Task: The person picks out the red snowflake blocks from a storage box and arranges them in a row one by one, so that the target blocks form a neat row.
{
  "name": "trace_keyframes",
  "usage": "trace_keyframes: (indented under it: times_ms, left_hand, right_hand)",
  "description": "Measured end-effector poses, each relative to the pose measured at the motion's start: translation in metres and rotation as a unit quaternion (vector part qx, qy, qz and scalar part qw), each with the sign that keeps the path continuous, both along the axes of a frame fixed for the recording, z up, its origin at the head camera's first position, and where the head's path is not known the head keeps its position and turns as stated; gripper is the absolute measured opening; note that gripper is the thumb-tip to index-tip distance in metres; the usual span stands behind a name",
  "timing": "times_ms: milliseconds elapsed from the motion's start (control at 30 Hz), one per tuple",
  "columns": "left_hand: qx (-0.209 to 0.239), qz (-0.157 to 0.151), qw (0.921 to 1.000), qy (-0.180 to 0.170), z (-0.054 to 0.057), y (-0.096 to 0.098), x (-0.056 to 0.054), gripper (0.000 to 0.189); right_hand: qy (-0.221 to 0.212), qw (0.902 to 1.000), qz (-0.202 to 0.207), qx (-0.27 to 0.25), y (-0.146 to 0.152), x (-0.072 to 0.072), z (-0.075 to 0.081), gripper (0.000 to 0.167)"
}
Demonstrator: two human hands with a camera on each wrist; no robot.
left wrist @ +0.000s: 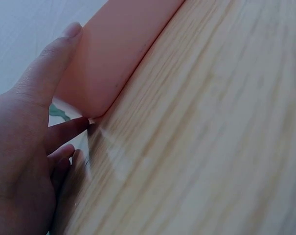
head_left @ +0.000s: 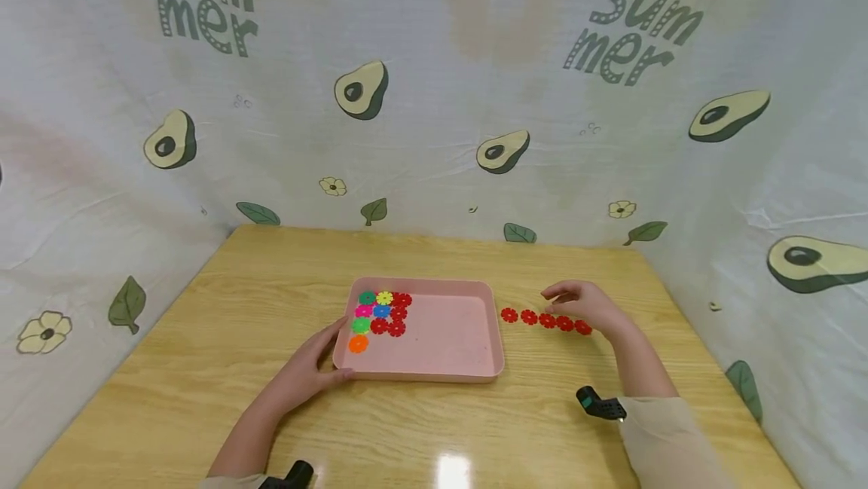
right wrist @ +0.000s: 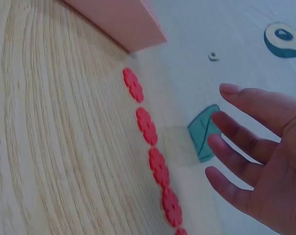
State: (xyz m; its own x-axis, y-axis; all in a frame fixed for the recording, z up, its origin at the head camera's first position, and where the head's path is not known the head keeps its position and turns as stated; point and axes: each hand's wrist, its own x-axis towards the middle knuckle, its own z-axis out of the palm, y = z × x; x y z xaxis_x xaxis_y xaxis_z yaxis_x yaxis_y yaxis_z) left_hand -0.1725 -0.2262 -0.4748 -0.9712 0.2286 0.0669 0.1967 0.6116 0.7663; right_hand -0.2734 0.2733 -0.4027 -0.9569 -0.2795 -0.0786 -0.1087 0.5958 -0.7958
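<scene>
Head view: left hand [head_left: 307, 370] grasps the near-left corner of the pink tray [head_left: 447, 338]; right hand [head_left: 585, 304], empty, hovers above the red disc row [head_left: 547, 321] toward the desk [head_left: 529, 417]'s right edge; a low sweep could scatter it.

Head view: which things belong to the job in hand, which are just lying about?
Job:
- pink tray
- multicoloured flower-shaped discs inside it
- five red flower-shaped discs in a row to its right
- left hand, touching the tray
- right hand, at the row

Just surroundings:
- wood-grain table
- avocado-print cloth behind it
</scene>
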Motion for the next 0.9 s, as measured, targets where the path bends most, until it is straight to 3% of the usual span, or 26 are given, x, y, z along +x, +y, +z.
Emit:
trace_keyframes:
  times_ms: [300,600,900]
  left_hand:
    - [-0.005,0.001,0.9999,0.009,-0.003,0.001,-0.004,0.094]
    - [-0.005,0.002,1.0,0.0,-0.004,0.0,-0.002,0.092]
    - [0.006,0.002,1.0,-0.003,-0.001,0.001,-0.001,0.094]
  right_hand:
    - [-0.013,0.9972,0.067,-0.032,-0.054,-0.009,0.013,0.031]
    - [0.013,0.9923,0.123,0.002,-0.101,-0.02,0.026,0.025]
    - [-0.013,0.9821,0.188,-0.001,-0.148,-0.033,0.024,0.028]
